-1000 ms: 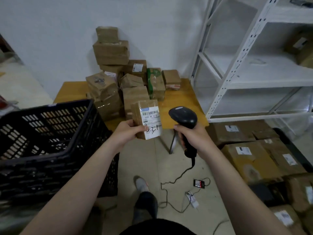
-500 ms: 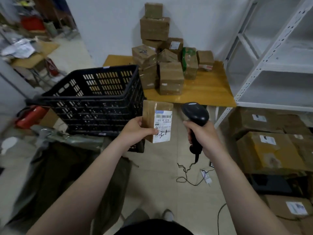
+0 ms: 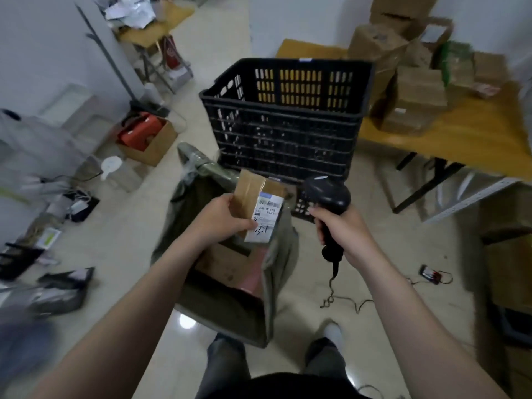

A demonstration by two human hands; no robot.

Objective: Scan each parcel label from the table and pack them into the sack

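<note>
My left hand grips a small brown parcel with a white label facing up. The parcel hangs over the open mouth of a grey-green sack standing on the floor. Inside the sack lie cardboard parcels. My right hand holds a black barcode scanner by its handle, just right of the parcel, its cable trailing to the floor. More brown parcels are stacked on the wooden table at the upper right.
A black plastic crate stands right behind the sack. Cardboard boxes line the floor at the right under a white shelf. Cables and a small device lie on the floor. Clutter and bags fill the left side.
My view has swung left and down from the table to the sack. The parcel has moved from in front of the crate to above the sack's mouth; the scanner stays in my right hand.
</note>
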